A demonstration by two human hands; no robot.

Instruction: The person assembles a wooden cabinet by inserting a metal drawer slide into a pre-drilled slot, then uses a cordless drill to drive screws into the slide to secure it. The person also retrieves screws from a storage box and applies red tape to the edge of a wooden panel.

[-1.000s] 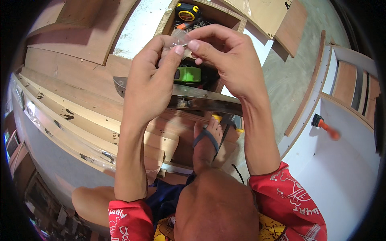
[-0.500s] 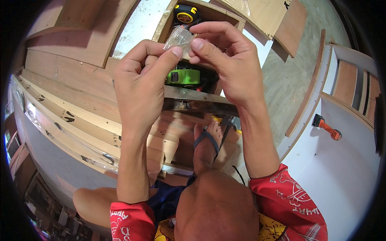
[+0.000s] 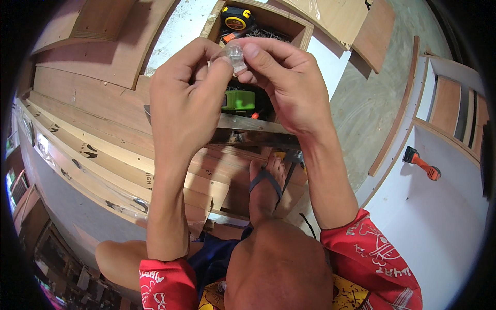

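Between my two hands is a small clear plastic bag, crumpled at the fingertips; its contents are too small to make out. My left hand pinches its left side between thumb and curled fingers. On the other side, the thumb and fingers of my right hand close on the bag too. Both hands are over a wooden box. Inside it lie a black and yellow tape measure, an orange-tipped tool, a green tool partly covered by my hands, and many small dark metal pieces.
A metal bar crosses the box's near side. Long marked boards are stacked at the left, plywood sheets behind them. An orange and black cordless tool rests on a white panel at the right. My sandaled foot is below the box.
My fingers have drawn closer together around the bag, which is now more folded and mostly hidden. My left hand has shifted slightly up and right, uncovering the orange-tipped tool.
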